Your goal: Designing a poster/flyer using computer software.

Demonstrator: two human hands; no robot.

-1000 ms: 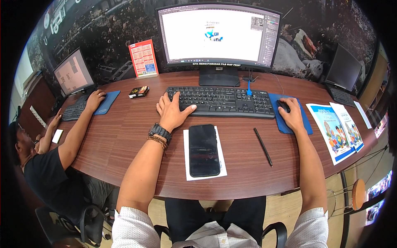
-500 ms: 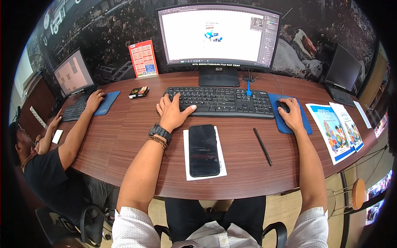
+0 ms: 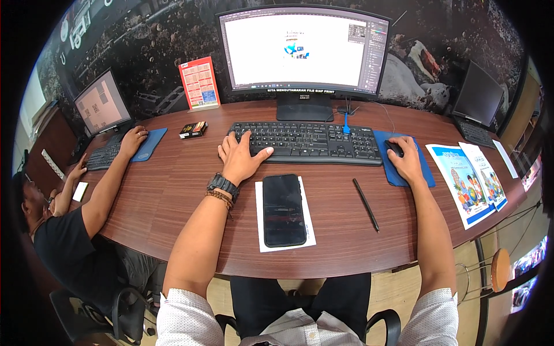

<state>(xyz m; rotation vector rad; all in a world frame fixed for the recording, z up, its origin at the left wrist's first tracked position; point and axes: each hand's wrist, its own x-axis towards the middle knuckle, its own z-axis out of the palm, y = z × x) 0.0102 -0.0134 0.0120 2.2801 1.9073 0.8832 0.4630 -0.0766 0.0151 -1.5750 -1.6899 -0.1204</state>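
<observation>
My left hand (image 3: 240, 157) lies over the left end of a black keyboard (image 3: 311, 142), fingers spread on its keys and thumb stretched toward the lower edge. At the keyboard's right, my right hand (image 3: 408, 161) curves over a black computer mouse (image 3: 395, 148) on a blue mouse pad (image 3: 393, 176). A curved monitor (image 3: 259, 52) behind the keyboard shows a mostly white page with a small blue picture. Between my forearms, a black phone (image 3: 284, 210) with a dark screen rests on a white sheet (image 3: 310, 233). A black pen (image 3: 366, 205) lies to its right.
Printed booklets (image 3: 461, 190) lie at the desk's right, before a dark laptop-like screen (image 3: 478, 95). A red-edged calendar (image 3: 199, 83) and a small dark box (image 3: 193, 129) stand at left. Further left, a person in black (image 3: 69, 230) works at another computer (image 3: 103, 104).
</observation>
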